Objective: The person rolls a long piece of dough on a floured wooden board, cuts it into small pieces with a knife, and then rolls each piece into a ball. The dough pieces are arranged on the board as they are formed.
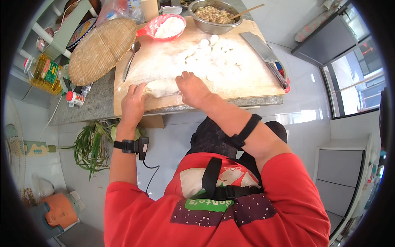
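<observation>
A thick, pale roll of dough (162,88) lies near the front edge of a floured wooden board (154,60). My left hand (133,100) grips its left end, fingers over the top. The right end is in my right hand (193,89), whose curled fingers hide that part of the dough. Beyond my right hand lie several small floured dough pieces (223,55), partly washed out by glare. A cleaver (260,48) rests along the board's right side, handle towards me. Left of the dough pieces is a metal spoon (131,60).
At the back stand a red scoop of flour (163,27) and a steel bowl of filling (211,15) with a wooden utensil. A woven round tray (101,51) leans at the left, beside an oil bottle (46,74) and a red-capped jar (75,98). Green onions (92,148) hang below the counter.
</observation>
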A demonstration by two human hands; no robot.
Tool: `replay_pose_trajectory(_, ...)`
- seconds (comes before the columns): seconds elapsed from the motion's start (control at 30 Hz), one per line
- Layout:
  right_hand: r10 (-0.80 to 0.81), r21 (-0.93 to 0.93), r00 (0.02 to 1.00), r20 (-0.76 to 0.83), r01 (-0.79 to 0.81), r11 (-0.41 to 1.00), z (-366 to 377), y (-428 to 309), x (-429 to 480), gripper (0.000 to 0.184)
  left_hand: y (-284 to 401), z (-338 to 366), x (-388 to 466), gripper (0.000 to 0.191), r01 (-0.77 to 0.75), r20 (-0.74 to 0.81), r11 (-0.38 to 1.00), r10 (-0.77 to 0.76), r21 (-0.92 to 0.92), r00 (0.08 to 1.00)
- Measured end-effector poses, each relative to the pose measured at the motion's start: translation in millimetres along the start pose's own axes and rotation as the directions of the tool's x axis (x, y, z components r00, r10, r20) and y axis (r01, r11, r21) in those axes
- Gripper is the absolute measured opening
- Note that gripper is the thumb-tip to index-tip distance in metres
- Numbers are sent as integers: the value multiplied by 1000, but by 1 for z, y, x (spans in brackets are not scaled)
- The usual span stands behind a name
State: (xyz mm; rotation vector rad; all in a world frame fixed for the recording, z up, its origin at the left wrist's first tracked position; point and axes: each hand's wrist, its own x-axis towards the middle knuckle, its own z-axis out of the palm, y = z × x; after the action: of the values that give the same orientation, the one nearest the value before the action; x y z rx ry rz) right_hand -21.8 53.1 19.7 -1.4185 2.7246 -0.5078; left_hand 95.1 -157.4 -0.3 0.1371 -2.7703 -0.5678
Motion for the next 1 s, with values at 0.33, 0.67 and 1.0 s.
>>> replay_pose_trajectory(0.33,-124,-144,991,-47,116,983,7,-13,2,60,34,15,12,72,-201,-45,980,200,-4,979)
replay_pose_trajectory(0.67,-165,-62,986,-33,163,985,12,17,4,59,12,22,24,54,-250,-37,967,249,-46,968)
replay_pose_trajectory(1.0,526,69,731,-435,-555,829,-28,146,-41,81,2,24,15,75,-180,-173,983,170,-43,970)
